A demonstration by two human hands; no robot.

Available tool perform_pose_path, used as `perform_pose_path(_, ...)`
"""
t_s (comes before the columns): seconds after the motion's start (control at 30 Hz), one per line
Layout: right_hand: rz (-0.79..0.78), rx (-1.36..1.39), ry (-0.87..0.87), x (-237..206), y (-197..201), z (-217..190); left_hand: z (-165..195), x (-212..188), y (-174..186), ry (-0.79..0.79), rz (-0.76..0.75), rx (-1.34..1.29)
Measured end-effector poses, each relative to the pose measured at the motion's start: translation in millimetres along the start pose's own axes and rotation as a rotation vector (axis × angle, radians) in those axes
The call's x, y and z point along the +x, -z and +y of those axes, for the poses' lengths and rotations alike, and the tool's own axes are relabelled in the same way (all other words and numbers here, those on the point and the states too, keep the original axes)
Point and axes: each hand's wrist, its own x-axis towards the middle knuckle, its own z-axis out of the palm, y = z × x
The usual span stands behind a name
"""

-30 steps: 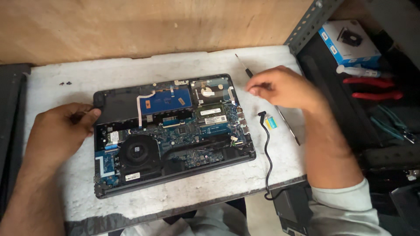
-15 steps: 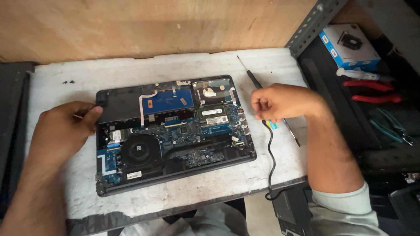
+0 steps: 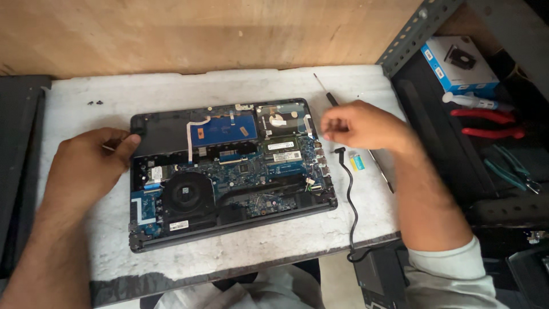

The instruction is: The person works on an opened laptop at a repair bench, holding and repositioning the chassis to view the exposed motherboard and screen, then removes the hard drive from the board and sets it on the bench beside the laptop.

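An open laptop (image 3: 229, 171) lies bottom side up with its cover off, showing the fan, blue boards and a blue panel. My left hand (image 3: 86, 166) rests on the white table (image 3: 240, 86), fingertips against the laptop's top-left corner. My right hand (image 3: 360, 126) hovers over the laptop's right edge with fingers pinched together; it is blurred and nothing shows between them. A thin screwdriver (image 3: 327, 91) lies just behind that hand. A black cable (image 3: 350, 189) and a small blue-yellow piece (image 3: 357, 162) lie beside the laptop's right side.
Two tiny dark screws (image 3: 94, 103) sit at the table's far left. A perforated metal upright (image 3: 417, 34) borders a shelf with a blue-white box (image 3: 457, 66), red-handled pliers (image 3: 486, 123) and teal-handled cutters (image 3: 509, 169). A black power brick (image 3: 377, 274) hangs below the table edge.
My right hand drew back from the screwdriver, passed over the cable's plug, and now sits higher and to the left at the laptop's right edge. My left hand stayed at the corner.
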Motion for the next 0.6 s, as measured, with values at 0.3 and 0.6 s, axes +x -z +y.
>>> perform_pose_path(0.3, -0.052, 0.025, 0.164, 8.9, -7.7, -3.5, 0.8, -0.3, 1.5, 0.023, -0.025, 0.016)
perform_pose_path(0.6, -0.035, -0.048, 0.146, 5.6, -6.6, -13.1, 6.1, -1.2, 0.1, 0.048, -0.034, 0.053)
